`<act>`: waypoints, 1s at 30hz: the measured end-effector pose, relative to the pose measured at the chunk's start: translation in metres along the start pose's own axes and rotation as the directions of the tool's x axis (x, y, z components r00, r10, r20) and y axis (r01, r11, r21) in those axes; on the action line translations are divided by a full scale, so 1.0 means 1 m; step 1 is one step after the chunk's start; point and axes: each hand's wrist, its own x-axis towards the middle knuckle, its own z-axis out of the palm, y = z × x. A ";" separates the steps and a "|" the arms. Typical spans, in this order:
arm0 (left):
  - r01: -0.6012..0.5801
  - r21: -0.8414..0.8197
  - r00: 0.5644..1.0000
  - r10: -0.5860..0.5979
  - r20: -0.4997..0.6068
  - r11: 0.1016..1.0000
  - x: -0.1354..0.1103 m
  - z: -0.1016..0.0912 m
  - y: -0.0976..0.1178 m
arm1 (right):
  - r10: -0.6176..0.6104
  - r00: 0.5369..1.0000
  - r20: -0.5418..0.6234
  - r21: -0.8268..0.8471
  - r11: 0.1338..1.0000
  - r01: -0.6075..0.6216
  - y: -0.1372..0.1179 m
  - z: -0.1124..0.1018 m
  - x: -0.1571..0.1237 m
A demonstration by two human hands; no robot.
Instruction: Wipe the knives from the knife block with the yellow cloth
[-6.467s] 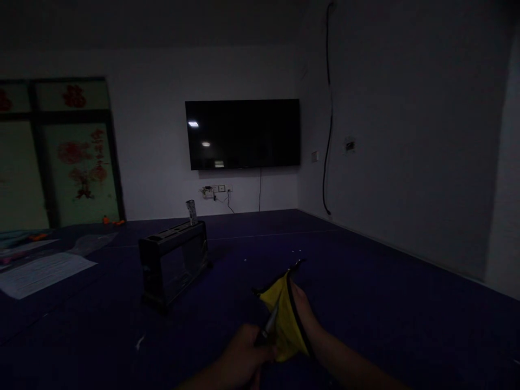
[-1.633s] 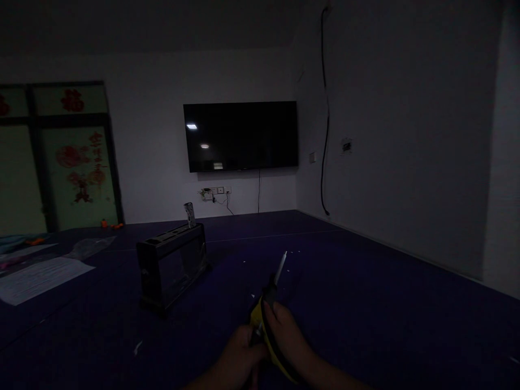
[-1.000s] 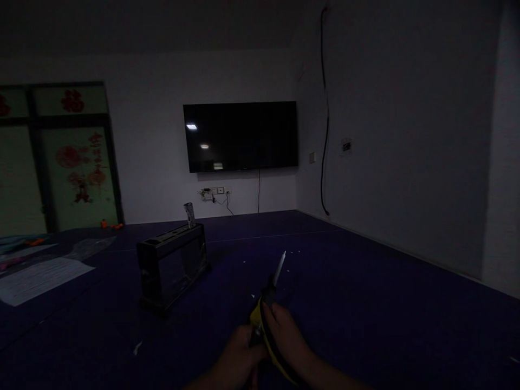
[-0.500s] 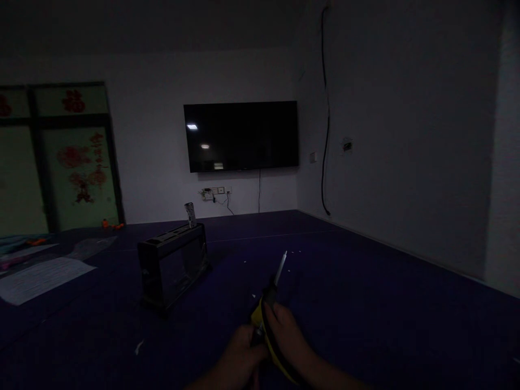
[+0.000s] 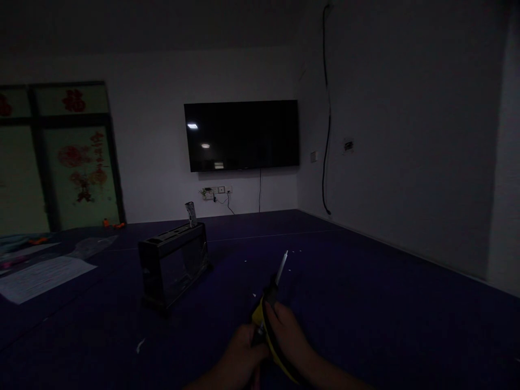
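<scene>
The room is dim. Both my hands meet low in the middle of the view over a dark blue surface (image 5: 365,303). My left hand (image 5: 238,360) is closed round the handle of a thin metal-tipped tool (image 5: 279,270) that points up and away. My right hand (image 5: 286,336) is closed on a yellow cloth with a black edge (image 5: 260,319), wrapped round the tool's shaft just below the bare tip.
A dark box-shaped holder (image 5: 173,262) with slots on top and one handle (image 5: 190,213) sticking out stands to the left ahead. White sheets (image 5: 40,271) lie at far left. A black screen (image 5: 241,135) hangs on the back wall; the right wall (image 5: 406,162) is close.
Earlier the yellow cloth hung spread open between my hands with the tool inside; now it is bunched tight round the shaft and the metal tip pokes out. Little has moved over the last second.
</scene>
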 end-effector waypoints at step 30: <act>-0.038 -0.116 0.993 0.025 -0.114 0.993 0.006 -0.007 -0.016 | -0.140 0.985 0.103 -0.134 0.979 0.153 -0.006 -0.002 -0.005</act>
